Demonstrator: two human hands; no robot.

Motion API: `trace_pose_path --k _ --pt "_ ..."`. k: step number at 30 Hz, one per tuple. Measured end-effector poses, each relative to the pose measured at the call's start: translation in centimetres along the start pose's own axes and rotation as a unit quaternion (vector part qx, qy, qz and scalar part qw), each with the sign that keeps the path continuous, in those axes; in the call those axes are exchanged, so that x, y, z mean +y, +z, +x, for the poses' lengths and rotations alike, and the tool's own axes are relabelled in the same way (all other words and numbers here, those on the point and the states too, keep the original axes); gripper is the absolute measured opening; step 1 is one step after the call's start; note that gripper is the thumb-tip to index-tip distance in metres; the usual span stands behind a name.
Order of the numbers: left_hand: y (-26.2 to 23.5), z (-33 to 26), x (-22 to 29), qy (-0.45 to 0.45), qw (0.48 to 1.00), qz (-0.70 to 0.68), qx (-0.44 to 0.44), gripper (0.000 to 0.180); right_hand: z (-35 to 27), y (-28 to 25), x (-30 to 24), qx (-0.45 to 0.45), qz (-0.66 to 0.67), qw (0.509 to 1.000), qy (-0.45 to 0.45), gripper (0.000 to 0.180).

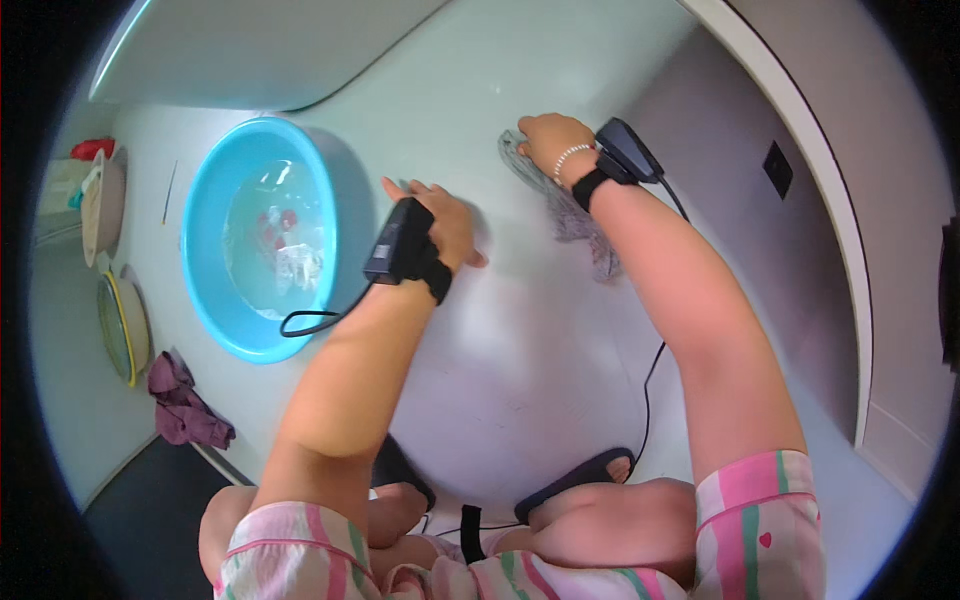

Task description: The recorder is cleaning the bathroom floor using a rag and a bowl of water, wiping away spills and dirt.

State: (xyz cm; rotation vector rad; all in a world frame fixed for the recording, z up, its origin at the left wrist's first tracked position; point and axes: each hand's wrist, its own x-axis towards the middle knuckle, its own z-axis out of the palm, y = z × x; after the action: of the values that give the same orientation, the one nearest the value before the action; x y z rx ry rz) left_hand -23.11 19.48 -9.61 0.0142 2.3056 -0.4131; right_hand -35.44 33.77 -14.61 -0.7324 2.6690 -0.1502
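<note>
Blue plastic basin (215,300) left of centre, water inside w/ clear plastic + red bits, can't tell what. Beige basin (100,205) far left edge, tilted on its side. Yellow-green rimmed basin (122,330) just below it, also on edge. Red item (90,148) upper left, too small to ID. Purple crumpled cloth (180,405) lower left, near dark floor strip (150,490). Pale floor (520,360) fills centre. Grey wall panel (740,230) at right w/ small dark square plate (778,168). White curved fixture (250,45) across top left.
</note>
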Motion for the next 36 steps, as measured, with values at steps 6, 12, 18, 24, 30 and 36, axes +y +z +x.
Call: trace_pose_path --k 6,12,18,24,30,36 --pt "3.6 1.6 1.8 0.014 0.995 0.055 0.08 0.058 7.6 1.4 -5.1 0.112 0.051 0.986 0.114 0.03" --pt "7.3 2.5 1.1 -0.044 0.989 0.061 0.126 0.056 -4.9 2.2 -3.6 0.127 0.006 0.985 -0.119 0.064" --pt "10.8 3.0 1.4 -0.096 0.97 0.199 0.103 0.071 3.3 7.3 -5.2 0.219 0.025 0.975 0.031 0.075" --pt "9.6 5.0 5.3 -0.126 0.928 0.32 0.145 0.057 12.4 3.6 -5.6 0.268 0.045 0.961 -0.042 0.077" --pt "10.6 5.6 4.3 -0.122 0.977 0.028 0.17 0.072 8.9 4.0 -14.1 0.112 0.086 0.936 -0.322 0.067" --pt "4.7 1.4 0.6 0.031 0.994 0.063 0.088 0.055 4.8 3.0 -6.2 0.114 0.028 0.961 -0.25 0.063"
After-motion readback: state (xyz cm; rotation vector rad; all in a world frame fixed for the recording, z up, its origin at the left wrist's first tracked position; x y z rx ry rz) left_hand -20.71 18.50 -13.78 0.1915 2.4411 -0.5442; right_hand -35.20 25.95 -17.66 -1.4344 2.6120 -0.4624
